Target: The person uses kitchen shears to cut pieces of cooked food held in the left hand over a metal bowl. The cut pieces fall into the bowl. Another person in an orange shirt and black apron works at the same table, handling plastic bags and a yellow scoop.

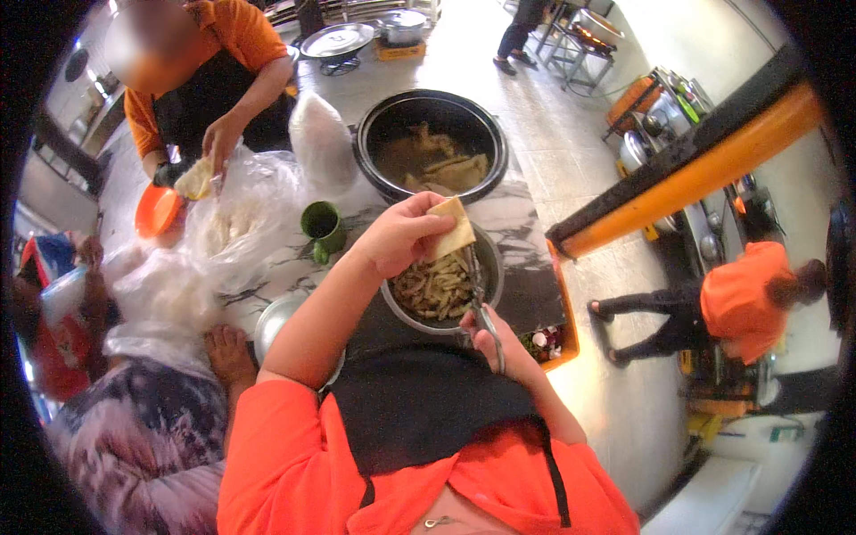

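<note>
My left hand (406, 234) pinches a flat, pale yellowish piece of food (457, 230), perhaps tripe or skin; its exact kind is unclear. Closed round the handles of metal scissors (480, 299) is my right hand (510, 346). The scissor blades point away from me and reach the lower edge of the piece. Below both hands a metal bowl (496, 290) holds many cut strips (432, 292) of similar food. Just beyond it stands a big black pot (364, 159) with brownish liquid and larger pale pieces (459, 172).
A green mug (323, 227), a filled plastic bag (319, 143) and open clear bags (245, 209) stand left on the marble-patterned table. A metal lid or bowl (278, 319) is beside my left arm. Across, a co-worker (234, 62) handles food near an orange bowl (158, 210); another person sits left.
</note>
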